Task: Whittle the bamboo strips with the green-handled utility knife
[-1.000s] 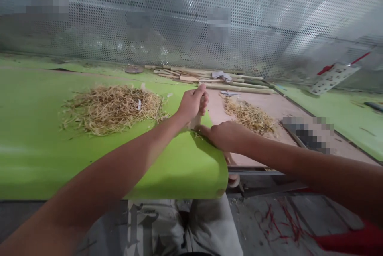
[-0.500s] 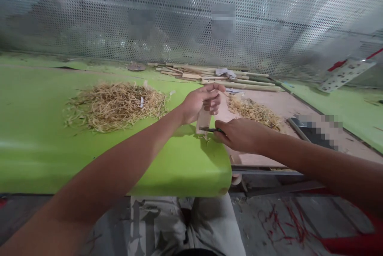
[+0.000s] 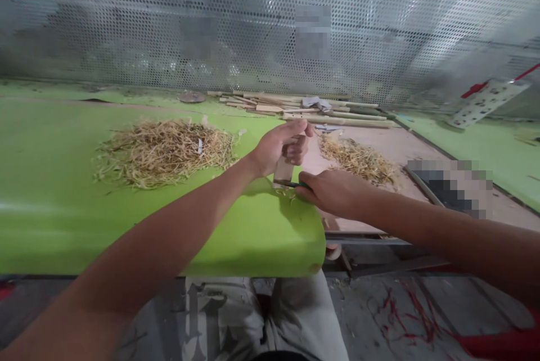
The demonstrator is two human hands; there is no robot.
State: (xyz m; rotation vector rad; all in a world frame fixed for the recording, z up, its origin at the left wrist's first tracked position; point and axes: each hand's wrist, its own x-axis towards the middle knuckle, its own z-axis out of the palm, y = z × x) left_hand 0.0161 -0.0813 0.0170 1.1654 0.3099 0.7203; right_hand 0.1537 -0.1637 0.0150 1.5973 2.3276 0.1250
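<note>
From the head view, I have the left hand (image 3: 282, 148) curled around a pale strip (image 3: 284, 170), its lower end pointing down over the green sheet (image 3: 253, 243). My right hand (image 3: 331, 190) is closed on a small dark tool (image 3: 288, 183), which lies across that lower end. A second ago the right hand covered nearly all of the tool and the left fist hid more of the strip; now both show better. Since half a second ago the left fingers have curled in tighter and the strip has shifted slightly left. Its upper end is lost behind those fingers, the tool's grip is mostly inside my right fist, and I can't tell how firmly the edge presses. Pixel blocks obscure the dark object (image 3: 447, 189) at right.
</note>
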